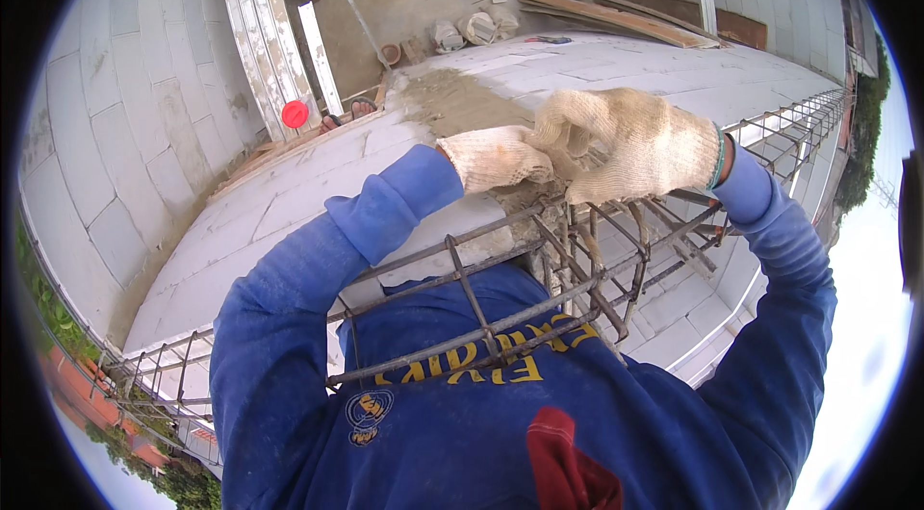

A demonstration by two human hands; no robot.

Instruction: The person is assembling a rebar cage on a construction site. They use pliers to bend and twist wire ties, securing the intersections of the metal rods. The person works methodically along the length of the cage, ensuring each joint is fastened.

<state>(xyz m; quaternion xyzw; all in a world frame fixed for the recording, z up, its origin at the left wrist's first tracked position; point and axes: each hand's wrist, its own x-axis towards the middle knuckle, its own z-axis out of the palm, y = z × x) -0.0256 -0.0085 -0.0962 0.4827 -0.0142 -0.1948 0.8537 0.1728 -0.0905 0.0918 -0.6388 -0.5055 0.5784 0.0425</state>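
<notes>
Right grip (640, 144) beyond yellow lettering (526, 372)

On the near side, the person's blue shirt (433, 457) carries large yellow lettering (464, 357) across the chest, partly covered by steel bars (470, 295). Nearer and to the left, there is a yellow emblem (369, 410), its small marks unreadable.

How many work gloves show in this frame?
2: the left-hand glove and the right-hand glove, both worn, close together by the steel bars. Any others could be hidden.
</notes>
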